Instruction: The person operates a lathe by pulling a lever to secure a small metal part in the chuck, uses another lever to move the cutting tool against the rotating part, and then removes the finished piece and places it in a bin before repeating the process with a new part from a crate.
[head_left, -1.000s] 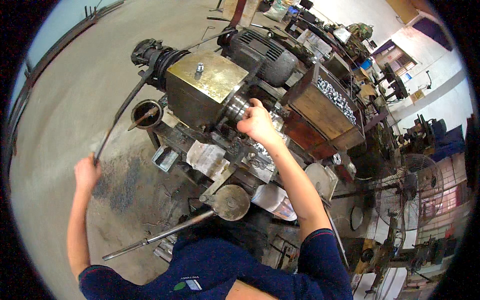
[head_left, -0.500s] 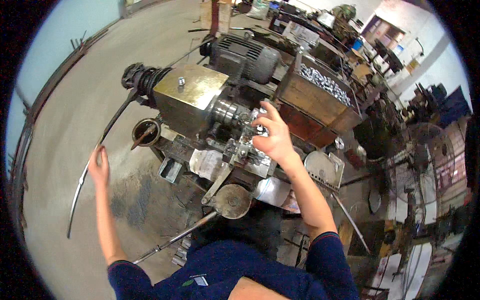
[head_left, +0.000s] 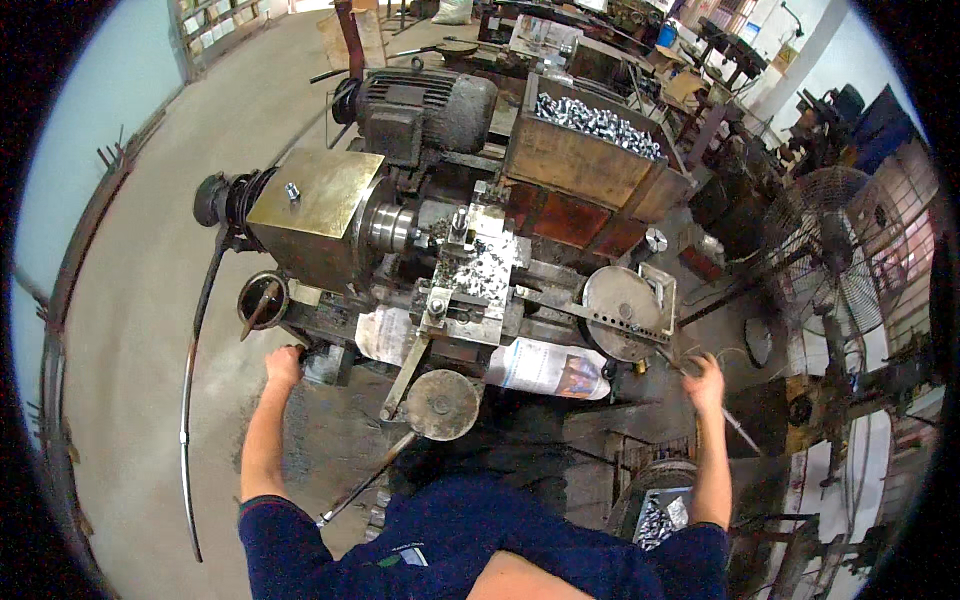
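Observation:
On the left, my left hand (head_left: 284,366) is closed at a small metal box (head_left: 328,364) on the near side of the lathe; whatever its fingers hold is hidden. My right hand (head_left: 706,384) curls around a metal lever (head_left: 740,432) to the right of the machine. A perforated flat bar (head_left: 590,312) runs from the lathe bed toward this lever, over a round plate (head_left: 618,290). Between my hands, the cross slide (head_left: 478,268) is strewn with metal chips and faces the shiny chuck (head_left: 392,228). Another round plate (head_left: 443,404) lies closer to me.
Behind the lathe are an electric motor (head_left: 425,105) and a bin (head_left: 580,160) heaped with small metal parts. A long rod (head_left: 187,400) hangs at the left. A pot (head_left: 262,300) sits by the headstock. At right stands a fan (head_left: 835,235); a tray of parts (head_left: 655,515) is lower down.
My left hand has left the long rod and moved right to the metal box. My right hand has gone from above the cross slide down and right to the lever. The view has shifted.

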